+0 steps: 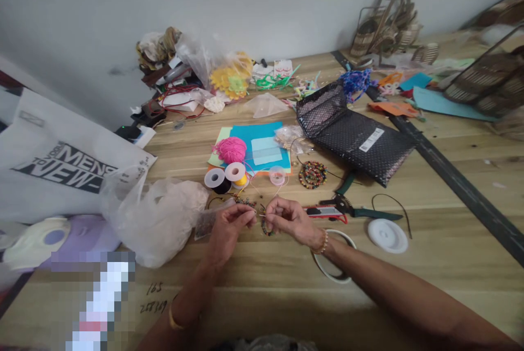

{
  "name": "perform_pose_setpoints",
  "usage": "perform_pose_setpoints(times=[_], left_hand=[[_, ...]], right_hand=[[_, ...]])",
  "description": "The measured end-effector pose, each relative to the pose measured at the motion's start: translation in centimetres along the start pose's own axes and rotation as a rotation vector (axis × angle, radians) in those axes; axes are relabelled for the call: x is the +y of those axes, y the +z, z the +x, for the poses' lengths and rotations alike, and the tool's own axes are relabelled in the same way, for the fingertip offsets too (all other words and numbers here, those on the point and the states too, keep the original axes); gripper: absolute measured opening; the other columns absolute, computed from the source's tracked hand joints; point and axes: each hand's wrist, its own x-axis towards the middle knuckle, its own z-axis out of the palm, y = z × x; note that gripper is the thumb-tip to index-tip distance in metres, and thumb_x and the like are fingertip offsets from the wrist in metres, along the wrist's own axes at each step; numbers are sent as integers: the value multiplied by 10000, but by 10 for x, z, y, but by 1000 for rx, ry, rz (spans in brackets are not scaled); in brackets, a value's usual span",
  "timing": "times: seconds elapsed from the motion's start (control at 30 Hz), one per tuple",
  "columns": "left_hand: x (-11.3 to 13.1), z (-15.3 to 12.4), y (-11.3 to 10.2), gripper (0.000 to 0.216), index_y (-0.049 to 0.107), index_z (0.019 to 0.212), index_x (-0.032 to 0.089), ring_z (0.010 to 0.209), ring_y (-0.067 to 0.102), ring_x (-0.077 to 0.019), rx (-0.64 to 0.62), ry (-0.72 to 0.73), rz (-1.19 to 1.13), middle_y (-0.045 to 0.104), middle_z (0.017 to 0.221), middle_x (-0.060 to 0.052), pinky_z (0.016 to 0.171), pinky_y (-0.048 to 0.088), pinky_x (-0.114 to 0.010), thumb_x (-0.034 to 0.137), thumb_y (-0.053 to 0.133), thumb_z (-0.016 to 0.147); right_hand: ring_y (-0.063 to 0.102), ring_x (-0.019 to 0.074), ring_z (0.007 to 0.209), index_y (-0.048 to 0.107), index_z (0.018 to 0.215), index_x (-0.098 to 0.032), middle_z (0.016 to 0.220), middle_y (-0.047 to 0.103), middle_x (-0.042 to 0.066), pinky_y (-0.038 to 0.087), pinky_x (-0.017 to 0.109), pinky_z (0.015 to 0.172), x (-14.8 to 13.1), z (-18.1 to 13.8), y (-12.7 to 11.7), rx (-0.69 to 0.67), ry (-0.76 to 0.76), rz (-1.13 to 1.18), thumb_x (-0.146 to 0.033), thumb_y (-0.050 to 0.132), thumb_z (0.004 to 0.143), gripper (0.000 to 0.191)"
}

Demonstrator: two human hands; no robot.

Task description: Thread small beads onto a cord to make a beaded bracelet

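Near the centre of the frame, the left hand (229, 228) and the right hand (293, 224) faced each other, thumb and forefinger pinched on each. The right held a thin strand (262, 215) in the narrow gap; the left seemed to grip its other end, though the piece was too small to identify. A beaded loop (267, 228) showed just below the right fingertips; whether it hung or lay there, I could not tell.

Work this fine called for a light pinch close to the tip, steady wrists low over the table (262, 291), and just enough tension to keep the strand straight.

Just left of the left hand sat a small clear bag (207, 224), best left unknocked. To the right of the right hand lay a box cutter (325, 212), worth keeping clear of the wrist.

Above the hands stood a black spool (218, 180) and a yellow spool (236, 174), loose thread trailing near them, so small movements were the surest guard against snags. Farther up lay pink yarn (232, 149).
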Motion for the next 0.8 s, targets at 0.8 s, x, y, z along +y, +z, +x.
perform_pose_setpoints(times=[0.8], left_hand=[[-6,4,9,182,654,661,150,534,520,-106,-102,-108,-198,609,558,7,556,418,-246,306,746,644]], right_hand=[[488,83,516,521,754,-156,610,556,-5,412,212,515,-4,-1,1,-10,-17,-43,-479,629,802,344]])
